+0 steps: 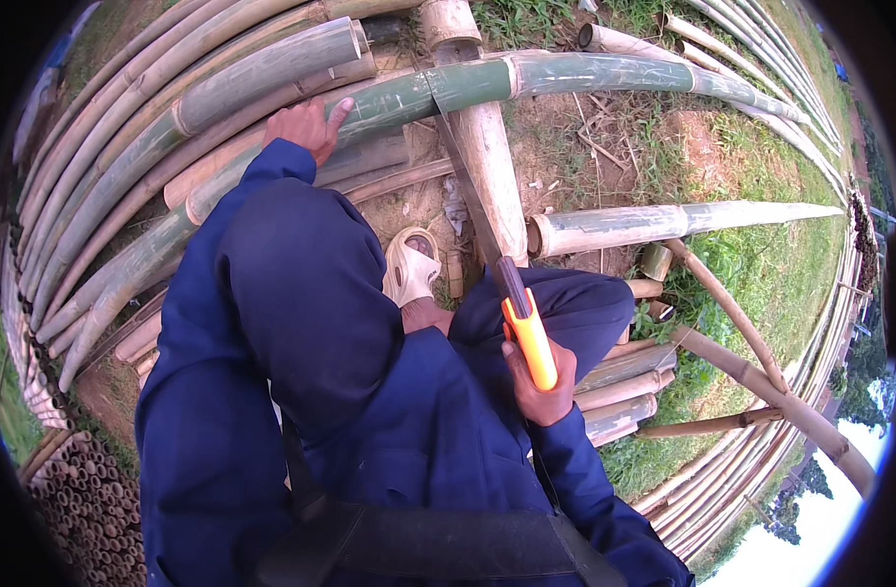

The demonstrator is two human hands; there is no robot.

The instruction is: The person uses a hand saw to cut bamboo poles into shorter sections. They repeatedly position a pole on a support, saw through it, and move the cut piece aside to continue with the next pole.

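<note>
Saw (510,282) gripped by handle (534,347) in your right hand (546,382); green bamboo (477,83) beyond it, under your left hand (306,129), thumb (341,113) spread. Likely stiff, heavy, slick; press firmly where left hand rests.

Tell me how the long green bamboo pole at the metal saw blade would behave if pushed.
The green pole is likely stiff, being thick bamboo. Its rounded sides suggest rolling, though the bare left hand on it may steady it. Its smooth-looking skin might feel slippery.
</note>
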